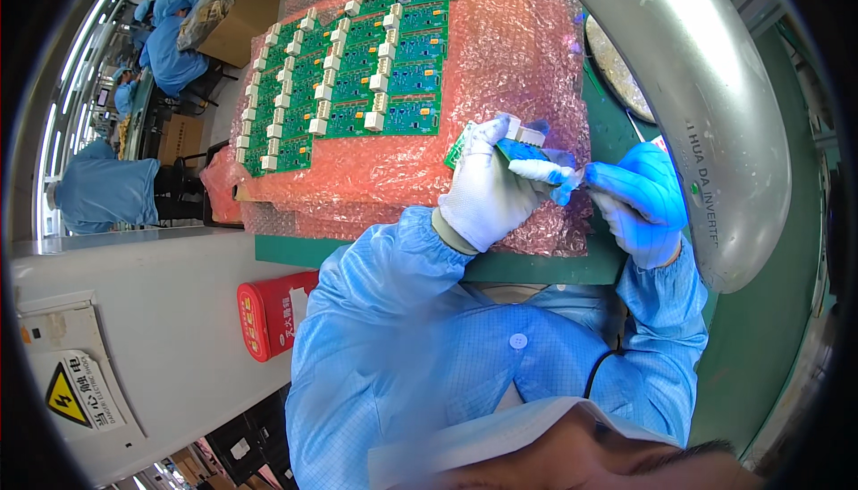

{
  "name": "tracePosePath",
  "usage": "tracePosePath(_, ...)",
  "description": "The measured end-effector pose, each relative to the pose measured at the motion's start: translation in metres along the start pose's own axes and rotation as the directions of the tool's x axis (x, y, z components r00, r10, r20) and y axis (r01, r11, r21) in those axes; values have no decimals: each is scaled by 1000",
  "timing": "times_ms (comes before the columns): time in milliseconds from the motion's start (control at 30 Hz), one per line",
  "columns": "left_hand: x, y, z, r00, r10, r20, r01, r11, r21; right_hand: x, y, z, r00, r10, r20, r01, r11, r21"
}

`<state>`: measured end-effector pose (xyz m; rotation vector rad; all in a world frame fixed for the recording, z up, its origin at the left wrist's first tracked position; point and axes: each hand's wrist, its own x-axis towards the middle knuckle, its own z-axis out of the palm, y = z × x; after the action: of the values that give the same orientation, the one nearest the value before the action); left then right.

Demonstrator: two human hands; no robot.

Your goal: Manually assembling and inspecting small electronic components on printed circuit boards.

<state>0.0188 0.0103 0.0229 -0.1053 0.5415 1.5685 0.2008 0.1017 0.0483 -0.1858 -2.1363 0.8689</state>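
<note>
My left hand (487, 193), in a white glove, is closed around a green circuit board (458, 145). A white connector block (529, 135) stands up from the board's far side, and strong blue light falls over this part. My right hand (639, 204), gloved too and lit blue, pinches with thumb and fingertips close beside the left fingertips, at the board's right end. What lies in that pinch is too small and glaring to make out. Both hands are above the near right part of the pink bubble wrap (509, 52).
Rows of green circuit boards (357, 75) with white connectors lie on the bubble wrap, over a green table (554, 267). A large silver lamp housing (688, 97) arches over the right side. Behind it sits a round dish (617, 66). A red box (275, 314) stands left; co-workers sit beyond.
</note>
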Motion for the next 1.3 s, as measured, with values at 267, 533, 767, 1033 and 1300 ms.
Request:
tracePosePath(267,-1,16,-16,970,72,232,-120,973,198,-23,13,-10,975,220,-39,-217,973,81)
tracePosePath(533,-3,17,-3,995,-2,96,4,1000,-15,-20,8,-13,977,213,4,-212,974,84)
tracePosePath(767,-6,5,12,998,-54,-16,54,999,-6,-10,11,-8,999,16,35,-16,1000,-8)
tracePosePath(1033,-6,7,10,993,-110,-44,108,993,-37,-13,10,-13,992,128,-2,-127,989,74)
tracePosePath(1300,-3,5,9,994,-89,-71,92,995,43,-16,10,-9,985,173,-20,-172,984,49)
